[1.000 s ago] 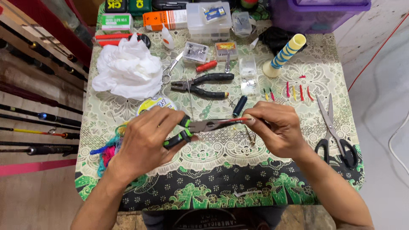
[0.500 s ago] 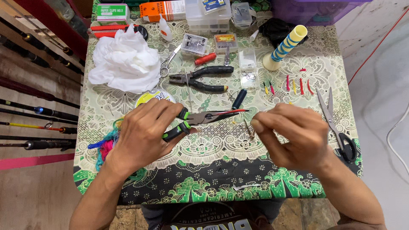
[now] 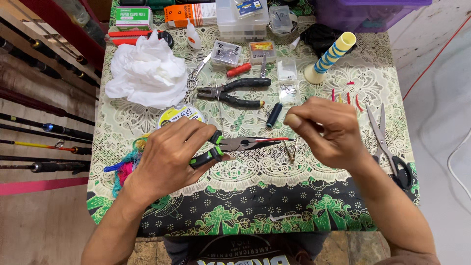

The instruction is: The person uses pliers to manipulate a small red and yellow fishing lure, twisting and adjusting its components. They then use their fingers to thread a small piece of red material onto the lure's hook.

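Observation:
My left hand (image 3: 169, 157) is closed around the green-and-black handles of long-nose pliers (image 3: 235, 144) just above the patterned table (image 3: 245, 196). Their jaws point right and pinch a thin red strip (image 3: 279, 140). My right hand (image 3: 326, 130) hovers just right of the jaw tips with thumb and fingers pinched together; anything between them is too fine to see. Two thin metal pieces (image 3: 292, 151) lie on the cloth below the tips.
Black pliers (image 3: 235, 92), a dark thread spool (image 3: 274, 115) and a line spool (image 3: 179, 115) lie beyond my hands. White crumpled tissue (image 3: 144, 73) sits back left, large scissors (image 3: 390, 147) at the right edge, a striped grip (image 3: 328, 56) behind. Fishing rods (image 3: 44, 128) lie left.
My right hand has pulled away from the pliers' tip, moving right and slightly up with its fingers pinched. My left hand keeps hold of the pliers in about the same place.

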